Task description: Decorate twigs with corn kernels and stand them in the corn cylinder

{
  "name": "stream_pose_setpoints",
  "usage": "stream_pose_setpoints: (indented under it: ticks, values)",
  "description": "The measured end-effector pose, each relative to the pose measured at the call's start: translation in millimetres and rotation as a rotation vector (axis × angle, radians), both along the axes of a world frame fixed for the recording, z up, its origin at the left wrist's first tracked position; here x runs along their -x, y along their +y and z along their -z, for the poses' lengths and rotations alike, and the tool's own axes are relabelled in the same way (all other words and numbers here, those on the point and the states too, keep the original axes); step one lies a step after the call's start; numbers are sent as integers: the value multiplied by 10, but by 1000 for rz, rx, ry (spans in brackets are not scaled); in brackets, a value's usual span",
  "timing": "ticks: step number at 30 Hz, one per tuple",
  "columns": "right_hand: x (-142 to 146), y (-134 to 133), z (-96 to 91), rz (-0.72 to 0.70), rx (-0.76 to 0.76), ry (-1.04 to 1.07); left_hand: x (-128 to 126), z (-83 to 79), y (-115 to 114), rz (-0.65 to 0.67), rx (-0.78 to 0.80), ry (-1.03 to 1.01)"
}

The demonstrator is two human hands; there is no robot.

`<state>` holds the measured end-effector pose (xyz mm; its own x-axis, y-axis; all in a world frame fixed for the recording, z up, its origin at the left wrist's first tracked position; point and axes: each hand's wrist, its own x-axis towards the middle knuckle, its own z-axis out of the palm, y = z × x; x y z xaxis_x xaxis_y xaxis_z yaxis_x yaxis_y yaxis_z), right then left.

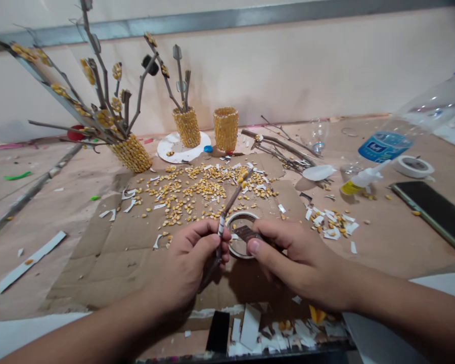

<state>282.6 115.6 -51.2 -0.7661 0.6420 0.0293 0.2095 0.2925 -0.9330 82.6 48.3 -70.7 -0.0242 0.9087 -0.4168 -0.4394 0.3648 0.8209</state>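
A twig (233,198) with white bands is held at a slant above the cardboard (98,263), gripped firmly between the thumb and curled fingers of the left hand (202,247). A dark piece (246,233) is pinched between the thumb and fingers of the right hand (291,253), its end pointed at the twig but kept apart from it. A ring (229,243) is seen just behind both hands. Kernels (212,188) are strewn toward the cardboard's far edge. By the bench's (382,237) right edge, a phone (434,215) is laid.
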Motion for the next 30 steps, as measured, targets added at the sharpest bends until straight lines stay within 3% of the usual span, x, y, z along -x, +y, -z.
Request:
stream_pose_setpoints:
  ticks: [8, 17, 24, 30]
  values:
    - [57, -42, 35, -55, -146, -37, 16, -44, -8, -3, -56, 93]
    - [32, -56, 34, 5, -49, 59, 52, 8, -23, 0, -80, 88]
    - [39, -38, 53, 1, 14, 134, 44, 50, -65, 126, -113, 4]
    - [35, -57, 63, 27, 88, 113, 9, 11, -49, 117, -87, -81]
